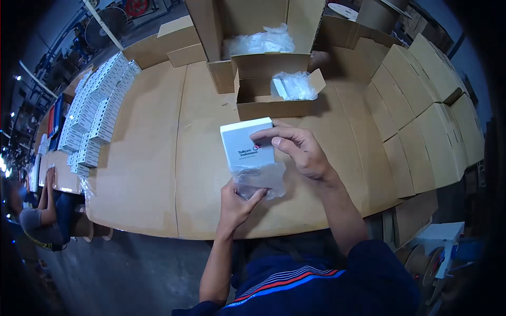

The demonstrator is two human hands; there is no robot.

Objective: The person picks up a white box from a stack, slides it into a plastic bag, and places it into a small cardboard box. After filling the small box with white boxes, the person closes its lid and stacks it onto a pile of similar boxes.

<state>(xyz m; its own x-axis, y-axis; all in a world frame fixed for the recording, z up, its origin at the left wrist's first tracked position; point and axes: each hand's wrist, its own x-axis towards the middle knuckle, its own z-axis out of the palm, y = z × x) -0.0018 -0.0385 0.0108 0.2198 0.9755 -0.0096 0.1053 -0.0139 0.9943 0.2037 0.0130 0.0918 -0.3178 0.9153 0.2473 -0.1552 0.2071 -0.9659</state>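
A white box [245, 138] printed "Telkom Indonesia" stands out of a clear plastic bag [261, 178], its lower end inside the bag. My left hand [238, 208] is closed on the bag at its near end, thumb on top. At the box's upper right corner is my right hand [303, 150], with one finger lying across the printed face and another along the top edge. Just beyond sits an open cardboard box [271, 109] with a plastic-wrapped white box [295, 86] in it.
A larger open carton [208, 31] holding plastic bags [261, 42] stands at the back. Stacked white boxes [100, 105] line the left side, brown cartons [411, 116] the right. A person [45, 216] sits at the far left. Cardboard [137, 184] covers the table.
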